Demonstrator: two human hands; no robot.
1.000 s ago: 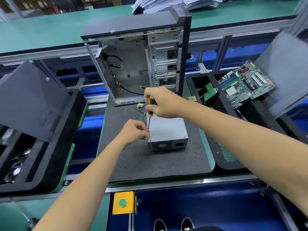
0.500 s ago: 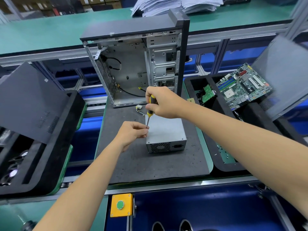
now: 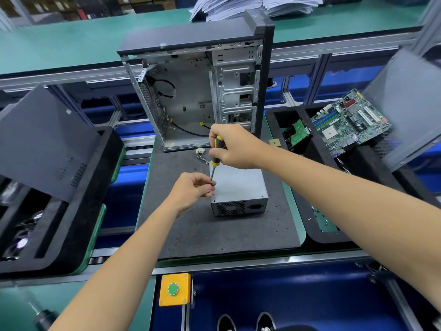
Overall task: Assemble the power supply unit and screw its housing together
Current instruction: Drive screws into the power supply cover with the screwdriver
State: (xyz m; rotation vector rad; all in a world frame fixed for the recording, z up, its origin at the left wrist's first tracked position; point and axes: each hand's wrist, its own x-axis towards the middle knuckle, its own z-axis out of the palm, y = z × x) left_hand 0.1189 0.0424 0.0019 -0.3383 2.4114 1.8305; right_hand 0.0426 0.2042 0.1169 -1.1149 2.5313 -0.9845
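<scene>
A grey metal power supply unit lies on the dark foam mat, its fan grille and socket facing me. My right hand grips a black-and-yellow screwdriver held almost upright, its tip pointing down at the unit's left top edge. My left hand pinches its fingertips around the screwdriver's tip; whatever sits between them is too small to see. A bundle of wires with a white connector trails from the unit's far end.
An open computer case stands upright behind the mat. Black foam trays sit on both sides: the right one holds a motherboard and a small green board, with dark side panels leaning over each. A yellow button box is near me.
Both hands stay at the unit's left edge. My right hand has shifted the screwdriver slightly, and the view has drifted a little.
</scene>
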